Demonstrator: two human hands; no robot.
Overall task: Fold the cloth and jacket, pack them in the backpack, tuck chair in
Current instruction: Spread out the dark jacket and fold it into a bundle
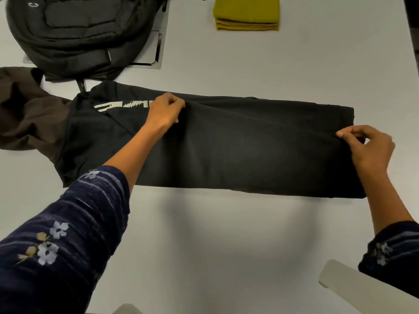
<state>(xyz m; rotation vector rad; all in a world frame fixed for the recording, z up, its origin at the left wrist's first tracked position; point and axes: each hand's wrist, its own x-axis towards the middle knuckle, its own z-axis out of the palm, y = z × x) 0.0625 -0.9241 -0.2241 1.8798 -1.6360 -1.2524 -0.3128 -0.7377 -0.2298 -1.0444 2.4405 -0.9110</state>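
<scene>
My left hand (166, 109) and right hand (371, 147) each pinch the soft, limp black fabric jacket (238, 150); I judge its edges grip best.

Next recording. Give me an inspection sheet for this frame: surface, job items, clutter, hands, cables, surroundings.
Surface: white table, with a metal-framed hatch partly under the backpack.
Job's things: black jacket lies in a long folded band with a white print near its collar end; its brown hood is spread out to the left. Yellow cloth sits already folded at the far edge. Black backpack lies at far left.
Clutter: nothing seen.
Hands: left hand grips jacket fabric near the print; right hand pinches the jacket's right end.
Cables: nothing seen.
Surroundings: pale chair part at lower right.
</scene>
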